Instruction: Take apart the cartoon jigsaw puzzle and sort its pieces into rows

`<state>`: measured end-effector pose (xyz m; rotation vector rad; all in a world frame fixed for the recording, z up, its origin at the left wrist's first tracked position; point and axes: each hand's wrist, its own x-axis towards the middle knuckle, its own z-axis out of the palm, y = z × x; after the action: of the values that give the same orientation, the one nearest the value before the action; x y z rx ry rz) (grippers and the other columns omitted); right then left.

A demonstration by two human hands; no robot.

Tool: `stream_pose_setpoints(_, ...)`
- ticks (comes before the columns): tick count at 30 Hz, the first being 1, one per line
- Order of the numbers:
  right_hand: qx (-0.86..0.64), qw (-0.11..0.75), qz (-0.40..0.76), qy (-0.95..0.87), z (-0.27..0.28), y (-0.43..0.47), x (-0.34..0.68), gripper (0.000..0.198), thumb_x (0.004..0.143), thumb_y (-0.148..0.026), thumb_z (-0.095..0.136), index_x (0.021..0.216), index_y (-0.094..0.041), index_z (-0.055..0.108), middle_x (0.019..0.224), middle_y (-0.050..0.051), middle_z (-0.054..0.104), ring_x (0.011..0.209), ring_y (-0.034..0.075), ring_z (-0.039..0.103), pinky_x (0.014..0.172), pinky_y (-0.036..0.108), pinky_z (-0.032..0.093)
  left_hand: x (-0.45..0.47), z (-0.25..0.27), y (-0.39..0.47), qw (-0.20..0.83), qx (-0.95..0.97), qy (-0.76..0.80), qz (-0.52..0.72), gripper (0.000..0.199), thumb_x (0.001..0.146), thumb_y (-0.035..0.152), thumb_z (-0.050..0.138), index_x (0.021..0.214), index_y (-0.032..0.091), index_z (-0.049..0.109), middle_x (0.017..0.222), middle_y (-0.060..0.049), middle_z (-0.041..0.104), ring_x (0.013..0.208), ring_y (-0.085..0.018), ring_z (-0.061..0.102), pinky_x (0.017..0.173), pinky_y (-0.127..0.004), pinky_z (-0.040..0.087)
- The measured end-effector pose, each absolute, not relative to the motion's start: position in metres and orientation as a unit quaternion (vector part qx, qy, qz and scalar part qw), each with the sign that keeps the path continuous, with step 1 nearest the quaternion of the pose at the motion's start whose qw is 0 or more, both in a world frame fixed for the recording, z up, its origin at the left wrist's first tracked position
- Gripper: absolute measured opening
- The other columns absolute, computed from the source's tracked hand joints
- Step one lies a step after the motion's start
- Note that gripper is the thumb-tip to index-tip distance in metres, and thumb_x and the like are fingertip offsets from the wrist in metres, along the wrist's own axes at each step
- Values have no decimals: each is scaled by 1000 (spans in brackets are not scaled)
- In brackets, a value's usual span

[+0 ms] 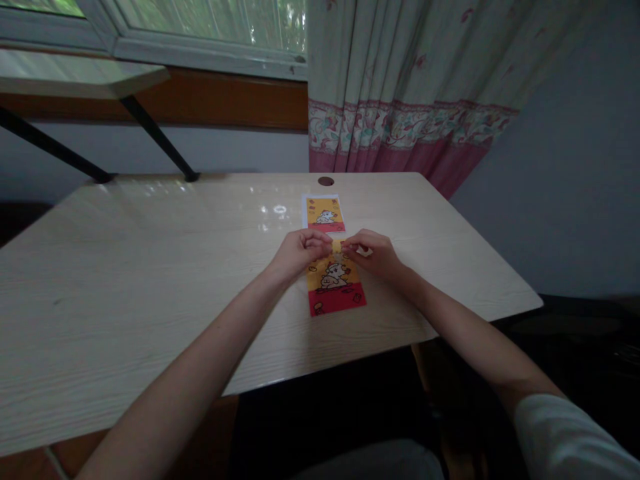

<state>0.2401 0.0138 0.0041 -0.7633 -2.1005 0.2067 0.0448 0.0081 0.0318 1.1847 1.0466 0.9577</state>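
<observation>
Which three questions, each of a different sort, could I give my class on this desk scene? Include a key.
1. True or false: the far card lies nearer the curtain than the near card does.
2. What colour is the near card's bottom band? A) green; B) red; C) blue.
3. How many hands hold the small yellow piece?

Key:
1. True.
2. B.
3. Two: the left hand and the right hand.

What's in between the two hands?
In the head view, a small yellow piece is between the left hand and the right hand, right at their fingertips.
</observation>
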Motion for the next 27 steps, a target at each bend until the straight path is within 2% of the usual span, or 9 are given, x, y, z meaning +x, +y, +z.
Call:
stream_pose_setpoints(6, -291, 431, 100, -848, 5, 13, 240, 10, 80, -29, 62, 81, -19, 62, 68, -1, 58, 58, 8, 48, 53, 21, 38, 45, 32, 9, 600, 513, 448, 419, 13, 61, 8, 66, 72, 13, 60, 55, 3, 58, 48, -7, 50, 51, -20, 39)
stream_pose_setpoints(11, -304, 414, 108, -851, 4, 14, 240, 26, 75, -37, 67, 96, -22, 63, 74, -1, 59, 62, 9, 50, 55, 22, 40, 47, 30, 9, 606, 518, 436, 418, 15, 62, 9, 66, 75, 14, 60, 57, 3, 59, 51, -8, 53, 54, -21, 42)
stream_pose_setpoints(22, -315, 386, 131, -857, 5, 13, 241, 20, 79, -35, 63, 95, -24, 67, 80, 1, 61, 68, 10, 54, 60, 23, 44, 47, 25, 10, 581, 541, 441, 418, 19, 62, 14, 67, 79, 14, 59, 62, 1, 59, 56, -9, 55, 60, -26, 44)
stream_pose_setpoints(25, -328, 385, 120, -854, 3, 16, 244, 19, 79, -36, 63, 92, -23, 67, 78, 1, 61, 69, 10, 54, 61, 23, 43, 42, 23, 14, 527, 589, 458, 407, 16, 66, 15, 64, 82, 14, 60, 66, -1, 60, 58, -11, 55, 61, -27, 45)
stream_pose_setpoints(27, -334, 382, 115, -854, 1, 18, 246, 19, 78, -35, 64, 89, -20, 67, 77, 2, 60, 69, 11, 55, 61, 23, 43, 37, 20, 16, 439, 663, 477, 374, 15, 67, 15, 61, 82, 16, 63, 71, -2, 62, 64, -13, 57, 65, -29, 45)
